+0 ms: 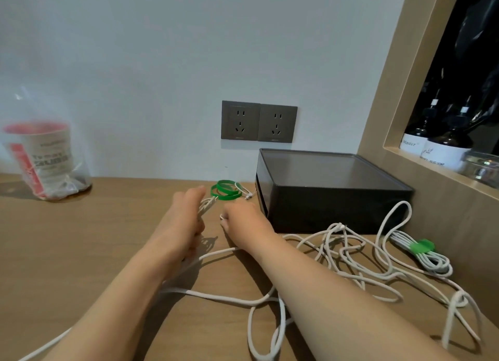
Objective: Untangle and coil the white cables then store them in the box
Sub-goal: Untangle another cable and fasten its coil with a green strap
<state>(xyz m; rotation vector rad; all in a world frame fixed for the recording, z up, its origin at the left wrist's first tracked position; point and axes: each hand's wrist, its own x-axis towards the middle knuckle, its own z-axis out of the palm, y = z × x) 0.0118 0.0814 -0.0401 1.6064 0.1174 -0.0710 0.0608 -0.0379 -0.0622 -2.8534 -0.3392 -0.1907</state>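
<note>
left hand [186, 220], left of the box [324, 198]: fingers [193, 196] clamped on a cable bundle [206, 205]. right hand [243, 223], beside the box: finger state cannot be told.

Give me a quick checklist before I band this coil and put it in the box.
1. Left hand grips coil: ok.
2. Green bands near right hand: ok.
3. Right hand free: cannot tell.
4. Box open: not ok, lid on.
5. Loose cables untangled: not ok.
6. Banded coil stored: not ok, beside box.
</note>
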